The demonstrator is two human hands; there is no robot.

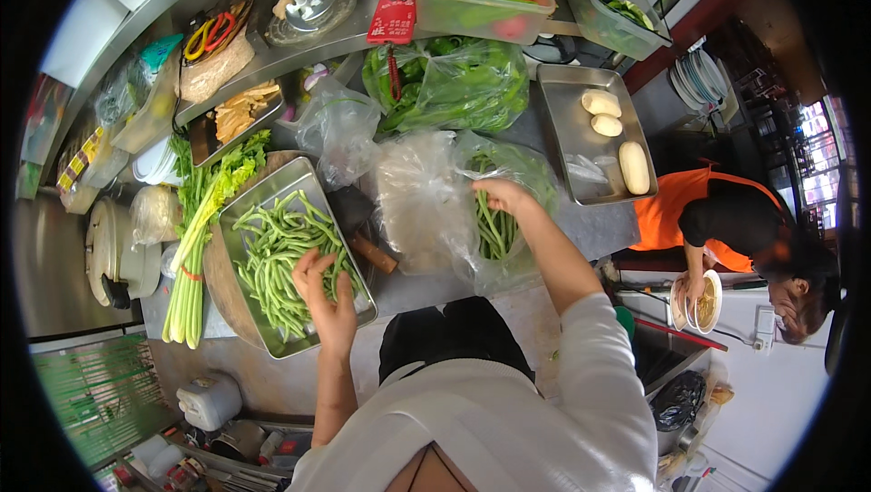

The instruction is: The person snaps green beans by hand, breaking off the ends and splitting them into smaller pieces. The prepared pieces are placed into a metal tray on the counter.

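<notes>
Green beans [277,261] fill much of a rectangular metal tray [315,343] at the left of the counter. Over the tray's right part, my left hand [328,303] is open, its fingers apart and bent at the beans. To the right lies a clear plastic bag [531,165] with more green beans [494,231] inside. My right hand [510,197] reaches over this bag, fingers closed on its thin plastic near the left side; the fingertips are partly hidden. Beside it sits another clear plastic bag [419,197], whose contents are hard to tell.
A dark-bladed knife with a wooden handle [372,253] lies right of the tray. Celery [192,265] rests on a round board [220,265] to the left. A metal tray [558,93] with pale peeled vegetables stands at right. Another person [717,220] bends over a white bucket [680,297].
</notes>
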